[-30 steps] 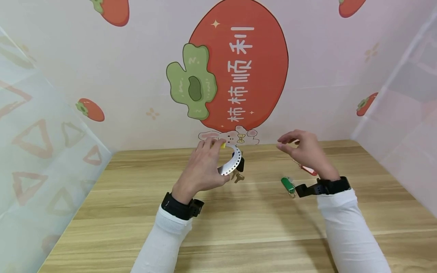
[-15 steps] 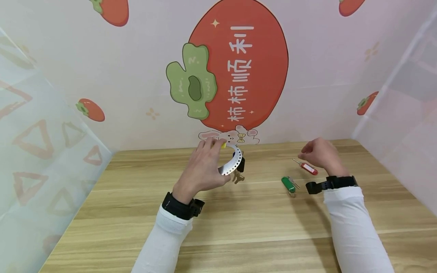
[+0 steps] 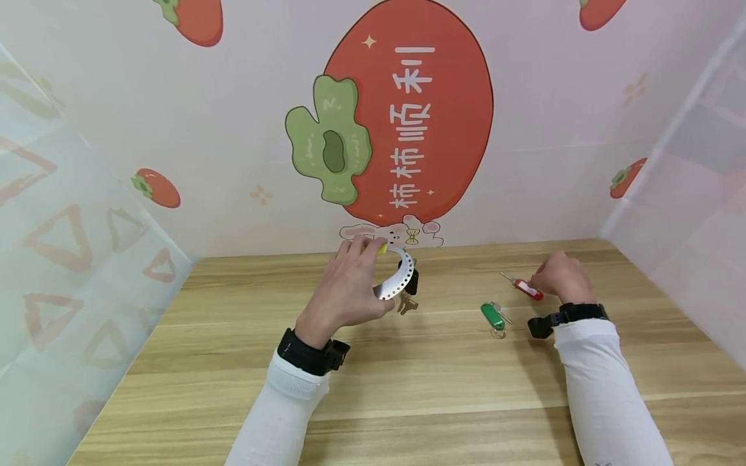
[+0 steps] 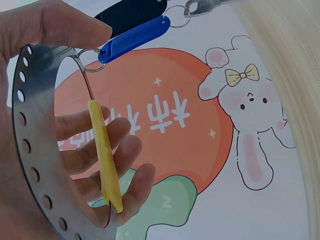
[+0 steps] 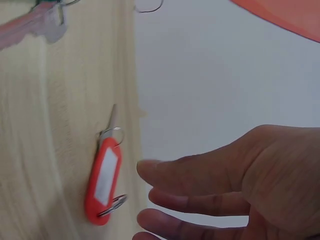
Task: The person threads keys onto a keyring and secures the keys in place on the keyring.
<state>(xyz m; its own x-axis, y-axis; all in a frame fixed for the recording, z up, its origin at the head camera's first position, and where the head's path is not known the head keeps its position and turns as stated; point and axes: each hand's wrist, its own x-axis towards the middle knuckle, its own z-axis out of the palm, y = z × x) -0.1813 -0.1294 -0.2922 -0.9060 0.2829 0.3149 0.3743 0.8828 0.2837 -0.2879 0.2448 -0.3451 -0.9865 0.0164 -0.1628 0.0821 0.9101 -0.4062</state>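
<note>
My left hand (image 3: 344, 285) grips a curved metal ring plate (image 3: 402, 278) punched with holes along its edge, held above the table. In the left wrist view, a yellow clip-like piece (image 4: 105, 150) spans the ring near the fingers. A blue key tag (image 4: 137, 41) and a black key tag (image 4: 132, 19) hang from it by split rings, with keys (image 3: 407, 303) below. My right hand (image 3: 563, 278) is right beside a red key tag (image 5: 104, 180) with a key on the table. Thumb and fingers are apart in the right wrist view, nothing between them.
A green key tag (image 3: 492, 316) with a key lies on the wooden table (image 3: 443, 388), nearer than the red one. A printed back wall (image 3: 245, 129) and side walls enclose the table.
My right hand has moved right and then down toward the red key tag, its fingers first over the table and now beside the tag. My left hand and ring stay nearly still.
</note>
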